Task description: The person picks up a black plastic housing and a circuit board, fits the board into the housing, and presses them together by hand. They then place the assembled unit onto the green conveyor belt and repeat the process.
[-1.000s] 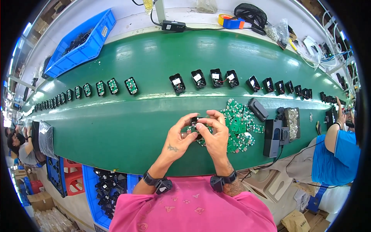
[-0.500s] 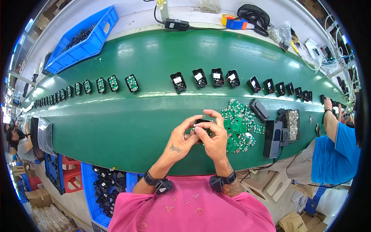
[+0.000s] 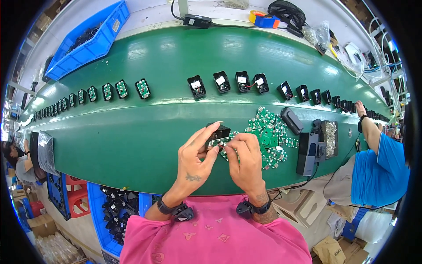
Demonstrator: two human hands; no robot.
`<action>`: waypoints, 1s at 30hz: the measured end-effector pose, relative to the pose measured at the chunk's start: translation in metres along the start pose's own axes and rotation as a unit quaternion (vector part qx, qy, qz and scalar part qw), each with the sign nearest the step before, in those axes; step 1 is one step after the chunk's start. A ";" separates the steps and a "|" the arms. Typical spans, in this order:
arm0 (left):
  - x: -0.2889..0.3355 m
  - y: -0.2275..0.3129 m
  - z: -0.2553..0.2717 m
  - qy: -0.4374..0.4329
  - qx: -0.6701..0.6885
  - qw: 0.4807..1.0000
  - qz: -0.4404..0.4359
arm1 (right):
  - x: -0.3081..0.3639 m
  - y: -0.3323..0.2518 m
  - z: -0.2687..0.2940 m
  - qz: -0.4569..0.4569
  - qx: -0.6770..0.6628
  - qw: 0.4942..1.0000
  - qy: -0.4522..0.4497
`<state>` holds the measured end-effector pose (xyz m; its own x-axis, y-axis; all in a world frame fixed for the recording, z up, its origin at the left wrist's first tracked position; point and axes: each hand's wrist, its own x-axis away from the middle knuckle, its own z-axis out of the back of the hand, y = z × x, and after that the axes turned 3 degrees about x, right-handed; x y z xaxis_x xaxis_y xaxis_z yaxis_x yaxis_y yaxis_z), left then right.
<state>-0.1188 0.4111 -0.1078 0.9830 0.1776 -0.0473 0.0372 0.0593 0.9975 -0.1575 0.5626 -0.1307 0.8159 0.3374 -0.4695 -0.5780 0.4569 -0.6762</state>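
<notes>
Above the green bench, my left hand (image 3: 192,160) is closed around a small black plastic housing (image 3: 223,131), which is tilted. A green circuit board (image 3: 214,142) shows at the housing's near side, by my left thumb. My right hand (image 3: 247,163) is closed in a pinch at the board's right edge, where a bit of red, perhaps a wire, shows. What its fingertips hold is too small to make out. Just right of my hands lies a loose pile of green circuit boards (image 3: 269,137).
Open black housings (image 3: 196,87) stand in a row across the bench; those at left hold green boards (image 3: 142,88). A dark oblong case (image 3: 292,121), a grey-black device (image 3: 307,153) and a tray of small metal parts (image 3: 331,134) lie right. A co-worker's arm (image 3: 371,131) reaches in.
The housing has tilted up in my left hand, so its black side and the board now show. My right hand has moved slightly right and down, away from the left fingers.
</notes>
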 end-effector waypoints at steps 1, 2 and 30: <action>0.000 0.002 0.001 0.000 0.001 1.000 0.001 | -0.003 0.000 0.003 0.000 0.001 1.000 -0.001; -0.001 0.003 0.001 0.000 -0.018 1.000 -0.004 | -0.006 -0.001 0.006 0.013 -0.008 1.000 -0.025; -0.003 0.013 0.004 -0.022 -0.188 0.980 -0.068 | -0.007 -0.002 0.013 -0.057 -0.091 0.987 -0.123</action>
<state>-0.1209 0.4071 -0.0948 0.9805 0.1018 -0.1682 0.1075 0.4384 0.8923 -0.1621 0.5698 -0.1193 0.8347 0.4923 -0.2468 -0.4521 0.3566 -0.8176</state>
